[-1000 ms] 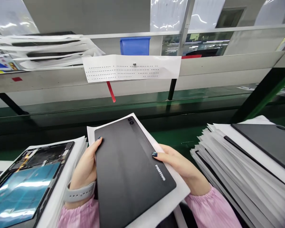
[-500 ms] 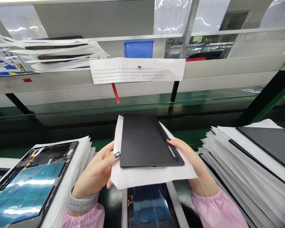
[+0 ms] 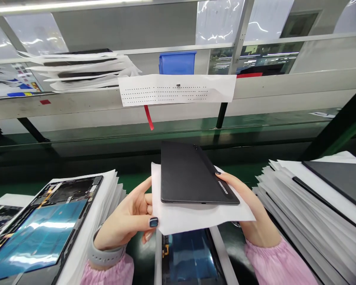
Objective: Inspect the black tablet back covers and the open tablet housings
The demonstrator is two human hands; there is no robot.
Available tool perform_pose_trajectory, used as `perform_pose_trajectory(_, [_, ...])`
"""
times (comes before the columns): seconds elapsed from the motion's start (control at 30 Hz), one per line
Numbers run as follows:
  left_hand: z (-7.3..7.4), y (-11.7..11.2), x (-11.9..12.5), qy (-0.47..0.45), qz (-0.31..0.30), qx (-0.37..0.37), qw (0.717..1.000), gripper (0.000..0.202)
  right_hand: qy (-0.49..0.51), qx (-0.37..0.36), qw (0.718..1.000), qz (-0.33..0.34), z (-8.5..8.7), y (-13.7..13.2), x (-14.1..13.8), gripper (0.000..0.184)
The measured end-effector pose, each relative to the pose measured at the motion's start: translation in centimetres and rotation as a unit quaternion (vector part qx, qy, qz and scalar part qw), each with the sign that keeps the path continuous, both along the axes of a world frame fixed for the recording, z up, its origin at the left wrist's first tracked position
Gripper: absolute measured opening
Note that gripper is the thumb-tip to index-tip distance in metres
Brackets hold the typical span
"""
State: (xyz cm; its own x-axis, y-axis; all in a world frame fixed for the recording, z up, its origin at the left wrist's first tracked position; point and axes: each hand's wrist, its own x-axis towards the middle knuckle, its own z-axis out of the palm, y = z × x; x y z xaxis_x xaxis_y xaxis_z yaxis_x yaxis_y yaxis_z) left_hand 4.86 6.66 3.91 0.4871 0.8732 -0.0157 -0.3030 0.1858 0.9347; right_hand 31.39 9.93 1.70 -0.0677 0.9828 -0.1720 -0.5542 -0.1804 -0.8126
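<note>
A black tablet back cover (image 3: 192, 174) marked POSITIVO lies over a white paper sheet (image 3: 184, 217), both held up at the centre. My right hand (image 3: 246, 198) grips the cover's right edge, its thumb on top and the other fingers hidden beneath. At the left, my left hand (image 3: 133, 215) pinches the sheet's edge, thumb on top and fingers curled under, apart from the cover. Below them sits an opened tablet (image 3: 192, 257) with blue film, in a pale frame (image 3: 224, 253), partly hidden by the sheet.
On the left, an open tablet housing (image 3: 47, 221) tops a stack of paper sheets. To the right stands a tall stack of papers and dark covers (image 3: 308, 213). A shelf beam (image 3: 86, 101) crosses ahead, carrying wrapped panels (image 3: 89, 69) and a blue bin (image 3: 177, 63).
My left thumb has come off the cover's edge and now presses only the sheet. The cover's left side has lifted and tilted. The view has shifted slightly left.
</note>
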Motion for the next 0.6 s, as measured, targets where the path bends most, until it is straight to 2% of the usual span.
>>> perform_pose_trajectory(0.1, [0.10, -0.01, 0.02, 0.004, 0.000, -0.002, 1.000, 0.098, -0.006, 0.001, 1.000, 0.002, 0.10, -0.12, 0.01, 0.018])
perform_pose_trajectory(0.4, [-0.48, 0.79, 0.25, 0.020, 0.020, 0.030, 0.999, 0.064, -0.021, -0.002, 1.000, -0.017, -0.21, 0.27, -0.27, 0.019])
perform_pose_trajectory(0.6, [-0.21, 0.78, 0.49, 0.025, 0.079, 0.048, 0.995, 0.058, -0.017, 0.003, 1.000, -0.010, -0.58, 0.53, 0.21, 0.017])
